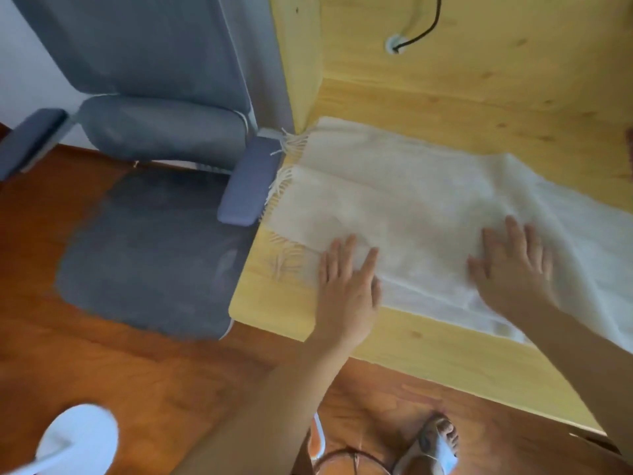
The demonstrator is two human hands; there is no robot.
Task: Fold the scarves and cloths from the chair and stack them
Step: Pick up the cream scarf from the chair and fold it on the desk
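Note:
A cream scarf [404, 200] with fringed ends lies spread in folded layers across the pale wooden desk [479, 108]. Its fringe hangs over the desk's left edge beside the chair armrest. My left hand [346, 286] lies flat, fingers straight, on the scarf's near left corner. My right hand [513, 269] presses flat on the scarf further right. The grey office chair [154, 234] stands to the left of the desk, and its seat shows no cloth on it.
A black cable [424, 25] runs out of a hole in the desk's back panel. The wooden floor [68, 354] lies below. A white rounded object [78, 440] sits at the bottom left, and my sandalled foot [442, 437] stands under the desk edge.

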